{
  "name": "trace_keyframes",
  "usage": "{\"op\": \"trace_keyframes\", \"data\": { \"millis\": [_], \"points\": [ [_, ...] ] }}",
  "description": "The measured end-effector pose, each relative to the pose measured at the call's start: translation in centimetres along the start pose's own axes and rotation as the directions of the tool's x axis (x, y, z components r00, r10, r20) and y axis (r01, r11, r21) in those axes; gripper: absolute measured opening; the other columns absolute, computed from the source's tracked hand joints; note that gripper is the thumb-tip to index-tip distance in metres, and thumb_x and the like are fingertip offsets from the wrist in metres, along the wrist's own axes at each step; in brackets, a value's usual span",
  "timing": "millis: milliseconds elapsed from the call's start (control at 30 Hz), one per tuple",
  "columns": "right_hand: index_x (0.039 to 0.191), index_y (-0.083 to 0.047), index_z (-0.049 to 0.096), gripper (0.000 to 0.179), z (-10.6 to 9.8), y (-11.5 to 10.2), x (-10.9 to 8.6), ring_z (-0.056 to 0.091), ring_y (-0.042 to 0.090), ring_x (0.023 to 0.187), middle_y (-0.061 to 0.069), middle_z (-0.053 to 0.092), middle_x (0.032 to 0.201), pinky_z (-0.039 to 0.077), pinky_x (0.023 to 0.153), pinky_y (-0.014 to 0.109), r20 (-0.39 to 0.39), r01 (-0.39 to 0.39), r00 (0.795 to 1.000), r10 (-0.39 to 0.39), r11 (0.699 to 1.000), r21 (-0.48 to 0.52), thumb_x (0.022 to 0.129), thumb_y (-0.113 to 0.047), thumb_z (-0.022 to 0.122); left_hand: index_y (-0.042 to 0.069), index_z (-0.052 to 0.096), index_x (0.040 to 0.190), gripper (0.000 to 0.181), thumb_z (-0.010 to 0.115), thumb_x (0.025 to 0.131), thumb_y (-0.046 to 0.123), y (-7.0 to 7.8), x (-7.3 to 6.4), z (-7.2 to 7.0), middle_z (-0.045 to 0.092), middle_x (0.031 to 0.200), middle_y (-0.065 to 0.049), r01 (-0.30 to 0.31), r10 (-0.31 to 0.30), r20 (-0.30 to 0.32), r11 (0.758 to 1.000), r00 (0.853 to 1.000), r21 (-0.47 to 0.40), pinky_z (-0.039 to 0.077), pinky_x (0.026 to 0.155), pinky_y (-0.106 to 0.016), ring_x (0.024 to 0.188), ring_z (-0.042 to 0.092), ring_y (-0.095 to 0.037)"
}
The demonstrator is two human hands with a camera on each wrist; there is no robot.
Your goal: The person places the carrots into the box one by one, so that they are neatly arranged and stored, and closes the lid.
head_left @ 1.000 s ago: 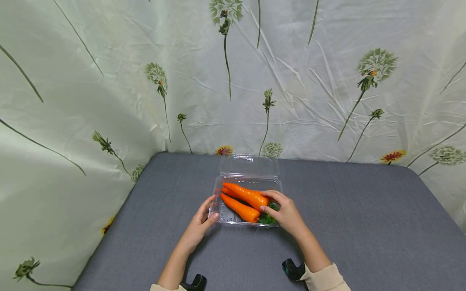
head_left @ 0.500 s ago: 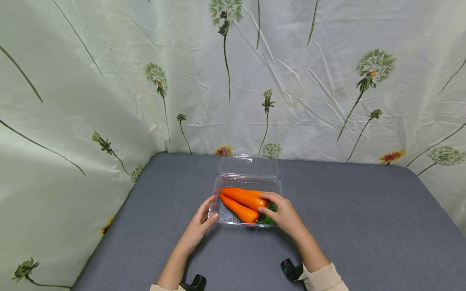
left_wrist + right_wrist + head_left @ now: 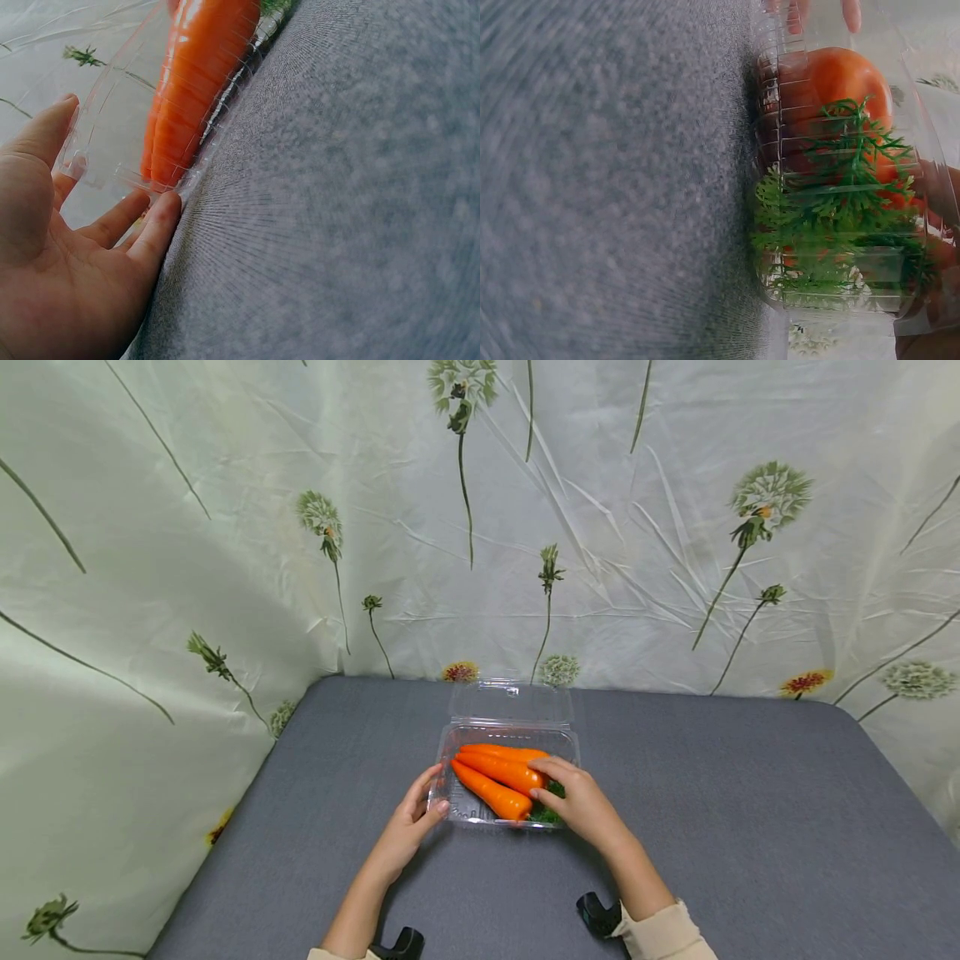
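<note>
A clear plastic container [image 3: 465, 811] lies on the grey table with its lid [image 3: 512, 703] folded back. In it are an orange carrot at the near side [image 3: 495, 793], another at the far side [image 3: 498, 750], and a middle carrot [image 3: 498, 767] between them. Thumb and fingers of my right hand [image 3: 577, 797] grip the thick end of the middle carrot. My left hand [image 3: 408, 827] holds the container's left wall, thumb at the rim and other fingers along the outside. Green leafy tops [image 3: 840, 195] fill the right end of the container, partly under my right hand.
The grey table [image 3: 712, 810] spreads around the container. Behind and to the left hangs a pale flower-printed curtain [image 3: 600, 527]. A black wrist device [image 3: 598, 916] sits at my right sleeve, another black wrist device [image 3: 401, 945] at my left.
My right hand has shifted the middle carrot slightly toward me and left, lowering it beside the near carrot. More of the far carrot shows. My left hand has stayed on the container.
</note>
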State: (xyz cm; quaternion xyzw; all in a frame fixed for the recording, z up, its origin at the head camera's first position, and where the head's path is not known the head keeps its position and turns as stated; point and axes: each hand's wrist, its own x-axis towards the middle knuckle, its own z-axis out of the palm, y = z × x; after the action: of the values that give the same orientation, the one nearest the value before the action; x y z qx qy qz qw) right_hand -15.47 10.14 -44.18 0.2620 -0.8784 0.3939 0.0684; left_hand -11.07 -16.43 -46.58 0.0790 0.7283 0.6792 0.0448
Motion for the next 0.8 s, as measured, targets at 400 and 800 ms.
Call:
{"op": "trace_keyframes", "data": {
  "millis": [400,800],
  "points": [
    [0.124,-0.006,0.054,0.043,-0.3,-0.1,-0.1,0.046,0.026,0.115,0.010,0.050,0.127,0.036,0.092,0.044,-0.024,-0.011,1.000,0.012,0.998,0.068,0.083,-0.015,0.065,0.010,0.028,0.139,0.055,0.052,0.091,0.006,1.8,-0.5,0.4,0.032,0.135,-0.025,0.020,-0.019,-0.004,1.000,1.000,0.023,0.035,0.090,-0.047,0.114,0.040,-0.042],
    [0.129,-0.002,0.045,0.046,-1.4,0.6,-0.1,0.049,0.034,0.109,0.015,0.050,0.125,0.038,0.089,0.043,-0.240,-0.019,0.968,0.069,0.979,0.202,0.087,-0.014,0.060,0.014,0.034,0.138,0.053,0.055,0.089,0.009,-0.7,0.2,-0.3,0.029,0.139,-0.018,-0.007,0.007,-0.026,0.999,1.000,-0.031,0.041,0.083,-0.029,0.106,0.047,-0.034]
  ]
}}
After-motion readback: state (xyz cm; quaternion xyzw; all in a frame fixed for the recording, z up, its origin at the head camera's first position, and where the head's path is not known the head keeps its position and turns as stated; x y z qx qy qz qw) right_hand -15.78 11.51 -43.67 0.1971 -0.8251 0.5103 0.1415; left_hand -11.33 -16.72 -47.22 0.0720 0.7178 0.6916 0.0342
